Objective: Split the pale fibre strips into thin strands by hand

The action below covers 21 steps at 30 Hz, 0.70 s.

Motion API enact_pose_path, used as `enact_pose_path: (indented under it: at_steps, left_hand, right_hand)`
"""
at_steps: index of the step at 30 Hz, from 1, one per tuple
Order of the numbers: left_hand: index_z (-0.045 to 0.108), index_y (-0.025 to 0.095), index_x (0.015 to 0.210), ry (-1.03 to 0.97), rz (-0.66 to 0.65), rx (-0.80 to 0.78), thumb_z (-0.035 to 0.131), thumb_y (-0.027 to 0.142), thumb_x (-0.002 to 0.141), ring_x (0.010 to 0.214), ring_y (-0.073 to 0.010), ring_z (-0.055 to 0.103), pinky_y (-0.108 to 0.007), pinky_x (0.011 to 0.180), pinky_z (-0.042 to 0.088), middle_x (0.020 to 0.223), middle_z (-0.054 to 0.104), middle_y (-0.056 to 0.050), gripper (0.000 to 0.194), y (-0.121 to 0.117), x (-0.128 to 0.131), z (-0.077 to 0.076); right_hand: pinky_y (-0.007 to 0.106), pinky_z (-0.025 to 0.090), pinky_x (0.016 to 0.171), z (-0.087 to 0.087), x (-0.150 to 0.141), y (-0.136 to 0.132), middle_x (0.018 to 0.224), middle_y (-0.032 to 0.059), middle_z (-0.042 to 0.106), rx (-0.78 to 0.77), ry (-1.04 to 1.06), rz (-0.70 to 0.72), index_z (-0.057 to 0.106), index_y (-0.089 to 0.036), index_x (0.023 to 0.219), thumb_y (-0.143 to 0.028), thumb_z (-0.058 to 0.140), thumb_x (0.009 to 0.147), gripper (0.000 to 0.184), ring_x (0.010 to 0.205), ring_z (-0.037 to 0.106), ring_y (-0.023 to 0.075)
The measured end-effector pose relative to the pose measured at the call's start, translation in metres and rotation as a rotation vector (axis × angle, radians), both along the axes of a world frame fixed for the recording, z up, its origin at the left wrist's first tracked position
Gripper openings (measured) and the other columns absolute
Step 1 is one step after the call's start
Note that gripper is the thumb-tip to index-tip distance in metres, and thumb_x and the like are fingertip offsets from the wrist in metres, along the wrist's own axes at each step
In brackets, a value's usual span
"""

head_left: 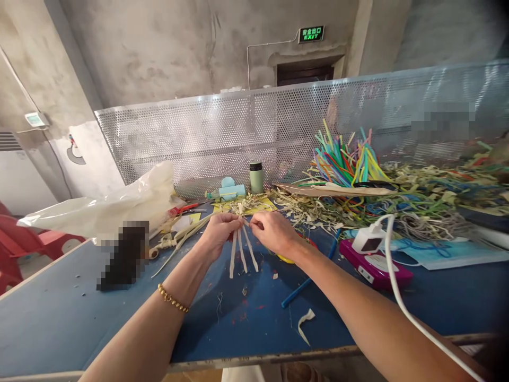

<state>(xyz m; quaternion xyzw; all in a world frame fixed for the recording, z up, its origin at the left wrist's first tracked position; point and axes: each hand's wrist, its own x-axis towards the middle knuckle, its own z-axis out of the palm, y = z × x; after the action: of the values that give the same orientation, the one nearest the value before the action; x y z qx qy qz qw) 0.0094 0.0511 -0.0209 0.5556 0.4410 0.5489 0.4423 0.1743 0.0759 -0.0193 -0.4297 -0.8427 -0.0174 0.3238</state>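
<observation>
My left hand (220,232) pinches a small bundle of pale, flat husk-like strips (242,254) between thumb and fingers. Several strip ends hang down, fanned out above the blue tabletop. Close on the other side of the bundle, my right hand (276,233) is closed, its thumb and forefinger pressed together by the top of the strips. Whatever sits in that pinch is too small to make out. Behind both hands, pale scraps (250,204) lie on a yellow sheet. A loose curled strip (305,324) rests nearer the table's front edge.
To the right are a magenta power strip (376,270) with a white charger and cable, a blue face mask (457,254) and a blue stick (296,293). Colourful pipe cleaners (350,159), heaped dried husks (421,185) and a green bottle (256,179) stand by the perforated metal screen (207,132).
</observation>
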Motion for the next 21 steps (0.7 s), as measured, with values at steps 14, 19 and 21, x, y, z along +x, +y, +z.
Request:
enact_pose_path:
  at_steps: [14,19,21]
  left_hand:
    - [0.067,0.012,0.061,-0.145,-0.059,-0.106,0.068,0.021,0.065,0.046,-0.0098,0.047,-0.025,0.048,0.034,0.052,0.056,-0.001,0.010,-0.0014,0.0004,0.0035]
    - [0.065,0.012,0.059,-0.242,-0.116,-0.190,0.065,0.018,0.064,0.045,-0.0087,0.047,-0.024,0.046,0.035,0.053,0.055,-0.001,0.008,-0.0019,0.0018,0.0052]
    - [0.065,0.011,0.059,-0.250,-0.127,-0.209,0.064,0.017,0.064,0.046,-0.0088,0.048,-0.024,0.047,0.036,0.055,0.055,-0.002,0.008,-0.0023,0.0021,0.0061]
  right_hand:
    - [0.026,0.027,0.057,-0.0005,0.0000,-0.0007,0.070,0.0026,0.066,-0.037,0.075,0.036,0.072,-0.019,0.080,-0.020,0.059,0.083,0.013,0.059,0.050,0.0135]
    - [0.024,0.030,0.058,0.0028,-0.0013,-0.0028,0.069,0.0014,0.065,-0.079,0.202,0.121,0.074,-0.019,0.086,-0.022,0.058,0.084,0.016,0.060,0.050,0.0126]
    - [0.024,0.030,0.058,0.0046,-0.0017,-0.0041,0.067,0.0011,0.064,-0.088,0.235,0.149,0.073,-0.017,0.082,-0.020,0.058,0.084,0.016,0.061,0.050,0.0120]
